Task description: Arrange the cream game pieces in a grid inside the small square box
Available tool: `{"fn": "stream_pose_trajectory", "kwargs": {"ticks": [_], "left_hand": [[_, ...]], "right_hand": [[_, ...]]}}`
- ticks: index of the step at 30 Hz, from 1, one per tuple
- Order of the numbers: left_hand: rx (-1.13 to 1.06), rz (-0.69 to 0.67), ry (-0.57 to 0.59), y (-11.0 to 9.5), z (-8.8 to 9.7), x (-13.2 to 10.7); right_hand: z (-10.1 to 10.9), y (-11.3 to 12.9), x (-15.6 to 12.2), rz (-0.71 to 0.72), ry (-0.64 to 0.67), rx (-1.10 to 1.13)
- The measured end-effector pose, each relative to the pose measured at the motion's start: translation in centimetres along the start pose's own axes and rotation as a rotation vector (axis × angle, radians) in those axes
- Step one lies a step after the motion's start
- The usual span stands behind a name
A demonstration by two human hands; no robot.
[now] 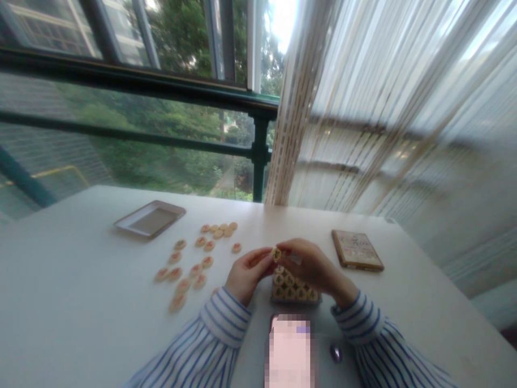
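Observation:
A round Chinese chess piece (276, 254) with a dark character is held up between both hands. My left hand (248, 272) pinches it from the left with thumb and fingers. From the right, my right hand (313, 267) also has its fingertips on the piece. Below it is a box of Chinese chess pieces (295, 293), set in rows with dark characters facing up; my right hand covers part of it. Left of my hands, loose pieces with red characters (196, 270) lie scattered, and some face-down pieces (218, 234) are grouped behind them.
A shallow tray or lid (151, 219) lies at the back left of the white table (100, 302). On the right is a flat brown box (357, 249). A blurred-out phone (288, 353) and a small shiny dark object (336, 353) lie near me. A string curtain (299, 108) hangs behind.

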State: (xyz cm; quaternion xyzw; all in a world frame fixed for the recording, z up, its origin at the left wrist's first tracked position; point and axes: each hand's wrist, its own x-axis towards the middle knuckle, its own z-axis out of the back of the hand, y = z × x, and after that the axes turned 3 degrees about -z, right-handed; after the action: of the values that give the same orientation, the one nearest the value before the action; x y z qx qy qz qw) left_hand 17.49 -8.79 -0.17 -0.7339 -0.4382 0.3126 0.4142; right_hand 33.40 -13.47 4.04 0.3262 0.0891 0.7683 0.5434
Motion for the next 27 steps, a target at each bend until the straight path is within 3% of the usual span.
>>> {"fn": "stream_pose_trajectory", "kwargs": {"ticks": [6,27], "left_hand": [[0.031,-0.043,-0.051,0.45,0.28,0.3],[0.074,-0.029,-0.035,0.95,0.49,0.41]], "right_hand": [[0.18,0.14,0.58,0.04,0.058,-0.103],[-0.38,-0.31,0.46,0.02,0.081,-0.123]]}}
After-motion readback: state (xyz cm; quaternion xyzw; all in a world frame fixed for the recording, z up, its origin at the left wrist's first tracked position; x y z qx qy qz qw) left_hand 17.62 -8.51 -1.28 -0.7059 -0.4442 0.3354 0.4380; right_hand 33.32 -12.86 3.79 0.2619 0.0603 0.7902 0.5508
